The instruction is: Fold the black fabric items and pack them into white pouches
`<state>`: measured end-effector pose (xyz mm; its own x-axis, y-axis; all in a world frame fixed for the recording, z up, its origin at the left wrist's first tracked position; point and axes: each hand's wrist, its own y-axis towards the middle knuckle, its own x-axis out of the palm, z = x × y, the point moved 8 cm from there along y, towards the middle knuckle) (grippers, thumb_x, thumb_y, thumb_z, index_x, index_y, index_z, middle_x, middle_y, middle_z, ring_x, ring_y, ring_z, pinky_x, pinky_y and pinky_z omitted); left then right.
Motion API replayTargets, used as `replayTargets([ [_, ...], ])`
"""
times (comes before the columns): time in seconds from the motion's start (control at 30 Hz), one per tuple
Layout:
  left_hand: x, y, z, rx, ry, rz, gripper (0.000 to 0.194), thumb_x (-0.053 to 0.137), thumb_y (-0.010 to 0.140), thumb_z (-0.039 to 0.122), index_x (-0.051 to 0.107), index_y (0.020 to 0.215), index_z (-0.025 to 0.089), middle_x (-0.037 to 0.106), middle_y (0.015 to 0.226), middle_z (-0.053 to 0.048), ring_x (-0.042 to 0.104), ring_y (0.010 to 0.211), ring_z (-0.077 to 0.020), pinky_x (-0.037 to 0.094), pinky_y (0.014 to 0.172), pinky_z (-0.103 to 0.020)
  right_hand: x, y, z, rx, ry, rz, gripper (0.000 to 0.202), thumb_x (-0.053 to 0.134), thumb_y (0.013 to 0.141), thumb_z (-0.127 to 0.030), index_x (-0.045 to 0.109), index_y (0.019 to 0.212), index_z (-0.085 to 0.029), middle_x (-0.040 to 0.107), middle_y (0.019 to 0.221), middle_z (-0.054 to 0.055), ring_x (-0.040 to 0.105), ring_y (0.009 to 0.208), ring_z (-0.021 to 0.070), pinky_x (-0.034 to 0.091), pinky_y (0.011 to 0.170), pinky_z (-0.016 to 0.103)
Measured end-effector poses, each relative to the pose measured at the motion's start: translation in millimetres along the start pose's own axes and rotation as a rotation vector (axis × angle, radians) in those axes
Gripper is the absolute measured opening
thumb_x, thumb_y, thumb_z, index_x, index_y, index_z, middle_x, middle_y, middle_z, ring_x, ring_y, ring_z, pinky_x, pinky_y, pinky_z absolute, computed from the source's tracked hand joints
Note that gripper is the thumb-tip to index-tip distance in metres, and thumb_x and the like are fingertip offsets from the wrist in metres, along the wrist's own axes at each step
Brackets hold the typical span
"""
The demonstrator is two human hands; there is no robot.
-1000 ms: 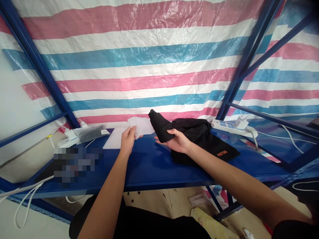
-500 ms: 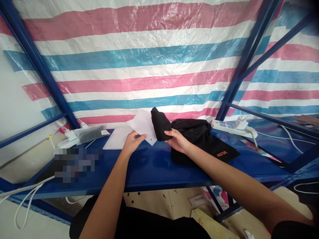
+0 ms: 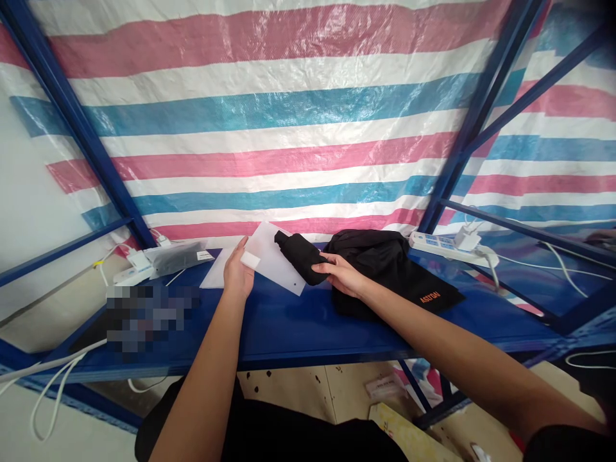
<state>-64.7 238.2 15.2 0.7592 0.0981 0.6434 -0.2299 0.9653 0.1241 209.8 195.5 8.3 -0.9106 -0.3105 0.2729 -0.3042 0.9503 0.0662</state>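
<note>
My left hand (image 3: 237, 273) grips the left edge of a frosted plastic bag (image 3: 275, 263), part of its fingers hidden behind it. A small white label (image 3: 251, 260) shows on the bag beside those fingers. In my right hand (image 3: 339, 273) is a black folded cloth bundle (image 3: 301, 255), pinched at its right end between thumb and fingers. The bundle tilts with its narrow end up and left, over the bag's right side; whether it touches the bag I cannot tell. Just right of it lies a black garment (image 3: 373, 256) with orange lettering, partly behind my right hand and forearm.
Another whitish plastic bag (image 3: 212, 274) lies on the blue table (image 3: 298, 327) behind my left hand. Power strips (image 3: 452, 248) with cables sit at both ends. Toward the left are a clear packet (image 3: 176, 260) and a blurred-out patch. Blue frame posts and a striped tarp enclose the back.
My left hand has turned upright and shifted left along the bag, bringing the white label into view. The black bundle has tipped from near upright toward the left.
</note>
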Motion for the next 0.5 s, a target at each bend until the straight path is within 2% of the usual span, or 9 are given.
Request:
replayTargets([
  [0.1, 7.3, -6, -8, -0.072, 0.031, -0.066, 0.039, 0.075, 0.099, 0.046, 0.074, 0.126, 0.017, 0.075, 0.141, -0.015, 0.071, 0.133, -0.0314, 0.063, 0.107, -0.042, 3, 2, 0, -0.022, 0.042, -0.038, 0.045, 0.097, 0.072, -0.028, 0.081, 0.113, -0.021, 0.083, 0.109, 0.005, 0.076, 0.104, 0.0227, 0.057, 0.095, 0.034],
  [0.23, 16.6, -15, -29, -0.181, 0.173, -0.174, 0.036, 0.091, 0.082, 0.025, 0.075, 0.113, 0.015, 0.081, 0.121, -0.016, 0.078, 0.116, -0.0305, 0.063, 0.101, -0.042, 6, 3, -2, -0.056, 0.089, -0.093, 0.047, 0.095, 0.076, -0.030, 0.081, 0.119, -0.022, 0.083, 0.118, 0.007, 0.077, 0.104, 0.0223, 0.059, 0.094, 0.033],
  [0.27, 14.8, -13, -29, -0.169, 0.188, -0.155, 0.034, 0.091, 0.080, 0.020, 0.074, 0.109, 0.015, 0.081, 0.116, -0.015, 0.079, 0.111, -0.0286, 0.063, 0.099, -0.041, 6, 3, -2, -0.048, 0.101, -0.101, 0.047, 0.095, 0.076, -0.029, 0.081, 0.120, -0.022, 0.083, 0.118, 0.007, 0.077, 0.104, 0.0222, 0.059, 0.095, 0.034],
  [0.33, 3.8, -3, -22, -0.129, 0.217, -0.040, 0.029, 0.087, 0.078, 0.016, 0.073, 0.103, 0.016, 0.081, 0.107, -0.011, 0.079, 0.101, -0.0251, 0.063, 0.093, -0.037, 8, 1, -3, -0.026, 0.120, -0.116, 0.048, 0.095, 0.076, -0.028, 0.080, 0.121, -0.020, 0.083, 0.117, 0.008, 0.077, 0.102, 0.0227, 0.059, 0.096, 0.035],
  [0.4, -12.4, 12, -6, -0.100, 0.302, 0.103, 0.029, 0.083, 0.077, 0.014, 0.073, 0.103, 0.017, 0.081, 0.101, -0.009, 0.079, 0.096, -0.0244, 0.062, 0.088, -0.036, 10, -1, -4, -0.008, 0.129, -0.122, 0.049, 0.095, 0.076, -0.028, 0.080, 0.121, -0.020, 0.083, 0.117, 0.009, 0.078, 0.103, 0.0241, 0.059, 0.098, 0.038],
  [0.5, -35.8, 37, 27, -0.084, 0.559, 0.226, 0.043, 0.088, 0.075, 0.022, 0.073, 0.115, 0.022, 0.081, 0.106, -0.010, 0.078, 0.097, -0.0298, 0.061, 0.085, -0.041, 12, -2, -6, 0.008, 0.123, -0.111, 0.048, 0.095, 0.074, -0.028, 0.080, 0.119, -0.020, 0.083, 0.115, 0.009, 0.078, 0.104, 0.0252, 0.059, 0.098, 0.038],
])
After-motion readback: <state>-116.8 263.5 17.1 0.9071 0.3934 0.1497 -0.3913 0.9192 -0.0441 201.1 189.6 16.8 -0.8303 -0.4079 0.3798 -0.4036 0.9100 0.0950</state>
